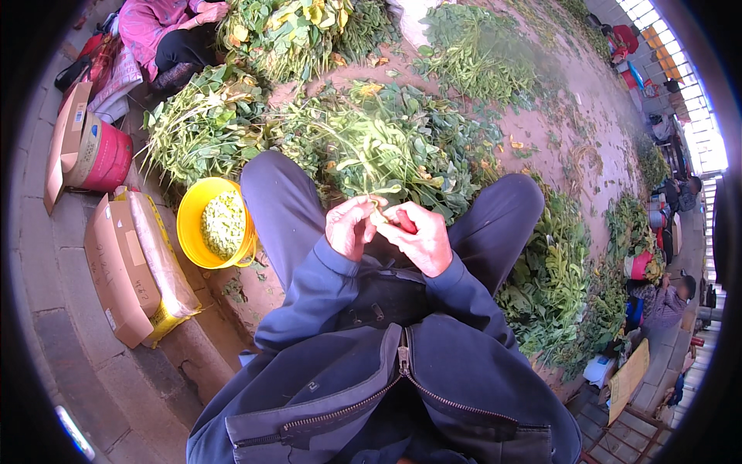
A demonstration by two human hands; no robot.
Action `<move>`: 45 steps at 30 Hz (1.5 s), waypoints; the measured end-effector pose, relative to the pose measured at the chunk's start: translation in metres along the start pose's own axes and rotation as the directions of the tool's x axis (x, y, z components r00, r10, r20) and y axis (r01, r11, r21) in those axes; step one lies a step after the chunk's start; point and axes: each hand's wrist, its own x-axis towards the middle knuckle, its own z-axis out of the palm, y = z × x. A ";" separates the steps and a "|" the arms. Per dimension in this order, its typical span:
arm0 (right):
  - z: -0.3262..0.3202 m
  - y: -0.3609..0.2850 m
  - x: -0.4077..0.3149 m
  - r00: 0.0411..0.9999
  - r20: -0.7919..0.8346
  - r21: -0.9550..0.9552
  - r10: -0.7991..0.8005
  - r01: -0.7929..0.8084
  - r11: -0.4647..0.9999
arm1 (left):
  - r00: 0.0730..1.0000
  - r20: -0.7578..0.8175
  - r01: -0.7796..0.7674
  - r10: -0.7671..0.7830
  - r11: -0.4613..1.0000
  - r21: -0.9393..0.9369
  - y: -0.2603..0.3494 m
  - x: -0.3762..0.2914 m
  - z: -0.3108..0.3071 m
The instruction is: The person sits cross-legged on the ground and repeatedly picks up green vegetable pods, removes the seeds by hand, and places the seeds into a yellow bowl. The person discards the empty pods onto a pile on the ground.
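Note:
Both hands meet above my lap. My left hand pinches one end of a small green bean pod between thumb and fingertips. The fingers of my right hand touch the pod's other side. That hand also grips a small red object, perhaps a tool handle; the rest of it is hidden. Just beyond lies a heap of cut bean plants with green pods and leaves. A yellow bucket stands by my left knee, partly filled with pale green shelled beans.
Cardboard boxes and a red bucket sit on the paving at left. A person in pink works at upper left. More plants lie right of my knee; people sit along the right side.

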 end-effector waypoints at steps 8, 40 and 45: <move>0.011 -0.014 -0.002 0.949 -0.053 -0.202 -0.312 0.296 0.934 | 0.999 -0.051 0.001 -0.003 0.999 -0.036 -0.010 -0.011 0.001; -0.004 -0.002 -0.009 0.970 0.077 0.015 -0.229 0.229 0.973 | 0.727 0.684 0.182 0.061 0.943 -0.278 0.023 -0.036 -0.031; -0.016 -0.012 -0.005 0.974 0.222 0.214 0.050 -0.099 0.972 | 0.928 0.366 0.044 0.069 0.956 -0.290 0.038 -0.034 -0.033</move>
